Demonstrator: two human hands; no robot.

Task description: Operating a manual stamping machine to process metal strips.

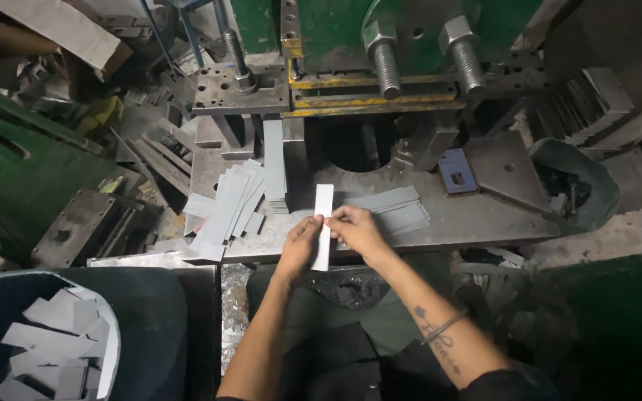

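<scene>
Head view: both hands, left (300,245) and right (357,227), pinch the metal strip (323,200) between them.

Both bare forearms are reaching forward and meeting at the metal strip (322,226) — the 1 landmark here. The left hand (300,245) is sitting at the strip's left edge, fingers curled, pinching it near its middle. The right hand (357,229) is lying at its right edge, thumb and forefinger gripping the same stretch — wrist bent inward, forearm angling away to the lower right.
</scene>
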